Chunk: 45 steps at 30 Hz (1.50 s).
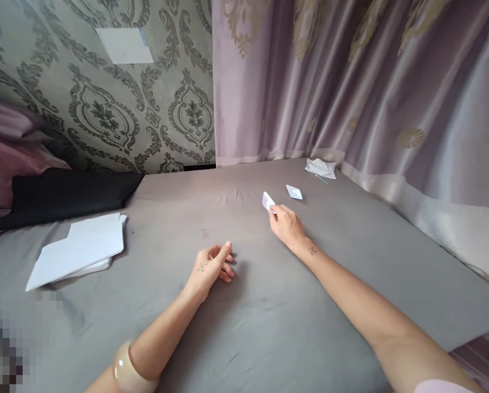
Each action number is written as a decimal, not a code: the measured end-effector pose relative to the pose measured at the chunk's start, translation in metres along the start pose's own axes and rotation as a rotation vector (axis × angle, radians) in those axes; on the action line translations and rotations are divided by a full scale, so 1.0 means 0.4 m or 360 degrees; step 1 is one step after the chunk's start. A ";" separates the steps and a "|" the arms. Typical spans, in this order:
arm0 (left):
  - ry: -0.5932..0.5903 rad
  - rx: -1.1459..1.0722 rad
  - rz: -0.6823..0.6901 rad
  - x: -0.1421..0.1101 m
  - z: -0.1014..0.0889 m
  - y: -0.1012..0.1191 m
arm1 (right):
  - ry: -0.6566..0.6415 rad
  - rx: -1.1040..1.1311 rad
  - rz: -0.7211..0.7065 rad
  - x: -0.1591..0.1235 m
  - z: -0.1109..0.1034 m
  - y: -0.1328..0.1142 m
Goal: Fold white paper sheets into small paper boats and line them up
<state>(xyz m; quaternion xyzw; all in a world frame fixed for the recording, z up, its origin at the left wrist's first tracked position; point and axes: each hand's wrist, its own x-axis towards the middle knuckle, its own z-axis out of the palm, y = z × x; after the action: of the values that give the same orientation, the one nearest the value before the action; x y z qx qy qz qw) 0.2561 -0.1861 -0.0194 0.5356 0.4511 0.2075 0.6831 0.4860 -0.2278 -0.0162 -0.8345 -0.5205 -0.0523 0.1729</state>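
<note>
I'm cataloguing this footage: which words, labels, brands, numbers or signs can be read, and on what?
No words, labels, brands or numbers are readable.
Right wrist: small dark mark, apparently a hooked cross.
Left hand: small dots, no letters.
Wall sheet: no legible text.
Folded paper in the right hand: any marking is too small to read.

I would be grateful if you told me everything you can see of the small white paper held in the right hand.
The small white paper looks folded, with straight edges and a faint greyish-lilac tint on its face. It is tilted, its free end pointing up and away from the person. The fingers of the right hand grip its near end and hide part of it. It is over the grey cloth; whether it touches the cloth is unclear.
</note>
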 end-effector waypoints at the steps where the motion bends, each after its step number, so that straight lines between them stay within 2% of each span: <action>1: -0.0009 0.0012 0.0003 0.002 0.000 -0.003 | 0.0017 -0.0019 0.0065 0.029 0.000 0.023; 6: -0.0026 0.0029 -0.0008 0.002 0.001 -0.006 | 0.0024 -0.0067 0.0272 0.116 0.011 0.097; 14: -0.0021 0.0043 -0.0018 0.001 0.002 -0.005 | -0.0029 -0.0032 0.0332 0.150 0.031 0.124; 20: -0.0018 0.0049 -0.0010 -0.003 0.002 -0.004 | -0.0004 0.0041 0.0332 0.127 0.013 0.131; 28: -0.0019 0.0074 -0.0012 -0.003 0.003 -0.004 | 0.0004 0.0153 0.0258 0.027 0.011 0.157; 31: -0.0013 0.0078 0.0001 -0.004 0.003 -0.006 | -0.0008 0.0163 0.0204 0.012 0.003 0.177; 36: -0.0007 0.0057 0.0050 -0.003 0.003 -0.009 | 0.0084 0.0081 0.0331 0.056 -0.021 0.228; 45: 0.0006 0.0046 0.0046 -0.003 0.004 -0.009 | -0.0004 0.0098 0.0501 0.162 -0.015 0.265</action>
<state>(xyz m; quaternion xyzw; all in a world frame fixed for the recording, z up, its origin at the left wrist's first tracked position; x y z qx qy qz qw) 0.2562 -0.1893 -0.0221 0.5514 0.4475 0.2118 0.6714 0.6099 -0.2169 -0.0181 -0.9002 -0.3849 -0.0075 0.2036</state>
